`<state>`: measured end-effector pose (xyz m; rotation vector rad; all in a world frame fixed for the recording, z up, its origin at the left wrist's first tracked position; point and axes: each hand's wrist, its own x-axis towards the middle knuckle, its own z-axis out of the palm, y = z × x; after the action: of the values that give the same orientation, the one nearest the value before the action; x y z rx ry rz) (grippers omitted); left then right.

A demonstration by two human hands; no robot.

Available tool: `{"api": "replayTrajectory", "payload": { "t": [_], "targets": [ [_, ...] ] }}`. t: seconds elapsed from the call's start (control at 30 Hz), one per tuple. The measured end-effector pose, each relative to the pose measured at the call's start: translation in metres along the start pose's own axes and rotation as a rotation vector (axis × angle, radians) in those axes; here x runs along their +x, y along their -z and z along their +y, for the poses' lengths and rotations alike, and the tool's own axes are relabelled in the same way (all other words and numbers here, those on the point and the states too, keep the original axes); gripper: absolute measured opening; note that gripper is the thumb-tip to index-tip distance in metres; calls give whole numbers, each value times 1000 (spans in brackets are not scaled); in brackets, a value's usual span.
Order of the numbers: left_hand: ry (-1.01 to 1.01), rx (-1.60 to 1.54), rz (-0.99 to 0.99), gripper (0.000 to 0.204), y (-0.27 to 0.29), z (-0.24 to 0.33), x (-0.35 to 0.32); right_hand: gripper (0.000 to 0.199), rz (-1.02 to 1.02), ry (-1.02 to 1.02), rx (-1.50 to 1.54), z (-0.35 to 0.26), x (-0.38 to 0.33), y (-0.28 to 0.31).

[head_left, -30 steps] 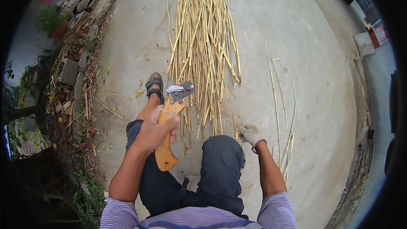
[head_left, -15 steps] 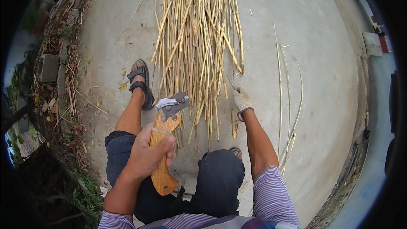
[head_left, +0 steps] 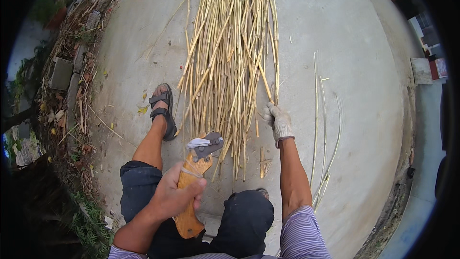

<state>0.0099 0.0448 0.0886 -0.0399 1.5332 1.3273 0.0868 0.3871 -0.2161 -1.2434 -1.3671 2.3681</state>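
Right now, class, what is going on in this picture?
A person crouches on a concrete floor. The bare left hand grips a wooden-handled cutting tool with a grey metal head. The right hand, in a pale work glove, reaches into the near end of a long pile of dry yellow stalks. A few loose stalks lie apart to the right.

I see soft, even daylight on the pale grey concrete floor [head_left: 345, 57], with only faint shadows and no glare. Focus is sharp at the centre; fisheye bending and a black vignette swallow the rim.
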Motion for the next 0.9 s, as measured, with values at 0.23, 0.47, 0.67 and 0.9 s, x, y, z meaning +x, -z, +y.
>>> {"api": "replayTrajectory", "payload": {
  "t": [0.23,0.47,0.67,0.9],
  "targets": [
    [-45,3,-8,27,2,-13,-7,50,-402,-269,385,-29,-265,34],
    [-169,33,-21,24,-5,-33,13,38,-6,-134,96,-62,-230,2],
    [-201,100,-71,27,-21,-40,-32,38,5,58,-187,-104,-307,-39],
    [20,196,-368,30,-49,-64,-142,44,38,236,-170,-123,-351,-62]
  ]
}}
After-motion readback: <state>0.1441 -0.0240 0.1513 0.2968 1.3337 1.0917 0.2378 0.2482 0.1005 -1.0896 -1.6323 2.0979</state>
